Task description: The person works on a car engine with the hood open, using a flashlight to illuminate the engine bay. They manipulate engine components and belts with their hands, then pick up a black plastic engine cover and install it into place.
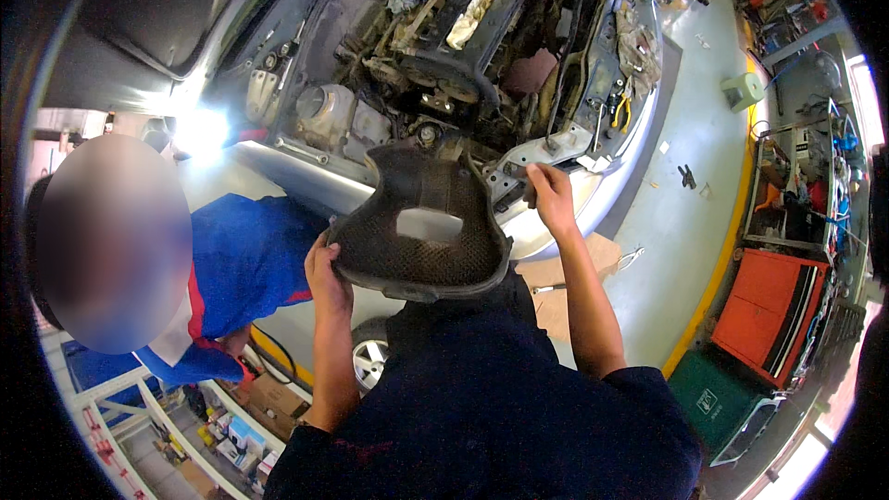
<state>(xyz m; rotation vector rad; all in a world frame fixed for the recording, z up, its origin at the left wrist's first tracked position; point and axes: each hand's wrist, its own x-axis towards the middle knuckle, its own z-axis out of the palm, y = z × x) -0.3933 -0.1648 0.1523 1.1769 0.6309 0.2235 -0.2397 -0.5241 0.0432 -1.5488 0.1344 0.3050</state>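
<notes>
A dark moulded cover (pixel 407 264) with a honeycomb-textured face and a rectangular opening is held in front of my body, over the car's front edge. My left hand (pixel 328 268) grips its left rim, fingers closed around the edge. To the right of the cover and apart from it, my right hand (pixel 553 196) is closed in a pinch beside the silver front crossmember (pixel 565 141). A short dark piece (pixel 531 191) shows at its fingertips, too small to name. Beyond the cover, the engine (pixel 454 56) lies exposed, with a crumpled pale cloth (pixel 476 11) on top.
Yellow-handled pliers (pixel 623 114) and other tools lie on the car's front edge. A co-worker in a blue sleeve (pixel 250 236) stands close at left, near a bright lamp (pixel 201 132). Cardboard (pixel 593 259), a red tool cabinet (pixel 769 301) and a green box (pixel 713 398) are at right.
</notes>
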